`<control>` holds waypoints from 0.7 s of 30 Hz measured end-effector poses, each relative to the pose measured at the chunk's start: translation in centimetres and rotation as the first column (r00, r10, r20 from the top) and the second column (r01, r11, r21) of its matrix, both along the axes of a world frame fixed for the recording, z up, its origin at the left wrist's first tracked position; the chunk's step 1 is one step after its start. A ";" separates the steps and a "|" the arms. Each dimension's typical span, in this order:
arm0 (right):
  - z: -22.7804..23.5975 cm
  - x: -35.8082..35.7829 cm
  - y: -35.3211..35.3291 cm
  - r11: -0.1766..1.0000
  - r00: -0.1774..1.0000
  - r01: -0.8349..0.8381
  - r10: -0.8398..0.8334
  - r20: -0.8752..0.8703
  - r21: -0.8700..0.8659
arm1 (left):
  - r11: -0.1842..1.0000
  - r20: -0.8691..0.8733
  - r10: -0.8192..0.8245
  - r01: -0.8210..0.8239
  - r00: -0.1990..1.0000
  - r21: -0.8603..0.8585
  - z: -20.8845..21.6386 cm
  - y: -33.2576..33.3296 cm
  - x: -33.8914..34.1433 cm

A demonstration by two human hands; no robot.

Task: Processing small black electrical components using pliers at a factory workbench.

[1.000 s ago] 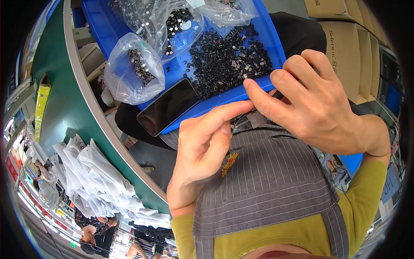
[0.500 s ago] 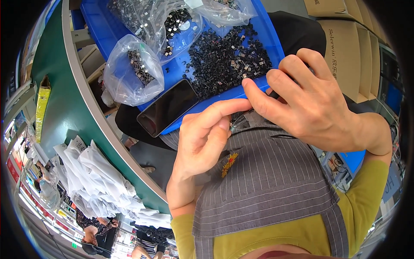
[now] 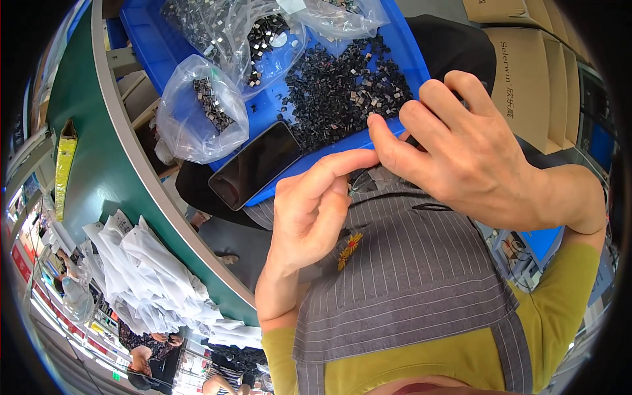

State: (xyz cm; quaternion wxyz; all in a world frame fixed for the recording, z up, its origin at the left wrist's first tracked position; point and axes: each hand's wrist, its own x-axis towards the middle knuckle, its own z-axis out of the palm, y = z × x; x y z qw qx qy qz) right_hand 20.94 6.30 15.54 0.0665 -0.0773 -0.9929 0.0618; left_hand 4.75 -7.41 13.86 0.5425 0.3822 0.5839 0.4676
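Observation:
My left hand (image 3: 304,214) is closed in front of my apron, its index finger stretched toward my right hand and its thumb tucked beneath. At the fingertips, my right hand (image 3: 461,151) almost meets it, with fingers curled. A bit of something dark shows between the right fingers, too small and covered to name. Beyond both hands lies a blue tray (image 3: 148,56) with a heap of small black pieces (image 3: 329,92), some with shiny metal faces. A black phone (image 3: 257,164) rests at the tray's near left corner.
Clear plastic bags (image 3: 204,108) of small metal pieces lie in and over the tray. At left stands a green table (image 3: 99,164) with white bags (image 3: 145,270) and a yellow strip (image 3: 65,171). Cardboard boxes (image 3: 526,92) stand at right. Other people appear at lower left.
My right hand has shifted slightly up and left, with its fingers bent a little differently. My left hand stays almost in place.

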 end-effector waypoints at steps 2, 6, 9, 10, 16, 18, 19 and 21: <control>0.0 -0.1 0.0 1.000 1.000 -0.005 0.005 0.009 0.001 | 1.000 -0.003 0.006 -0.006 1.000 -0.008 -0.1 -0.1 0.0; 0.0 -0.2 -0.1 1.000 1.000 -0.009 0.009 0.020 0.015 | 1.000 -0.012 0.024 -0.024 1.000 -0.019 0.0 -0.2 -0.1; 0.1 -0.1 -0.1 1.000 0.999 -0.018 0.018 0.036 0.011 | 1.000 0.018 -0.001 0.001 1.000 -0.029 -0.1 -0.4 -0.3; 0.0 -0.1 -0.1 1.000 0.999 -0.021 0.021 0.032 0.005 | 1.000 0.017 0.000 0.001 1.000 -0.028 0.0 -0.3 -0.3; 0.0 -0.1 0.0 0.986 0.999 0.049 -0.050 -0.004 -0.162 | 0.992 0.066 0.125 -0.125 0.990 -0.003 0.3 -0.1 -0.2; 0.3 -0.1 0.1 0.976 0.996 0.082 -0.089 -0.030 -0.201 | 0.981 0.124 0.125 -0.141 0.984 0.135 -0.4 -0.4 -0.2; 0.3 -0.2 0.1 0.963 0.991 0.109 -0.125 -0.050 -0.246 | 0.981 0.117 0.125 -0.141 0.985 0.135 -0.3 -0.3 0.1; -0.1 -0.2 0.1 0.951 0.986 0.122 -0.149 -0.077 -0.286 | 0.935 0.260 0.290 -0.330 0.921 0.129 -0.1 -0.3 1.0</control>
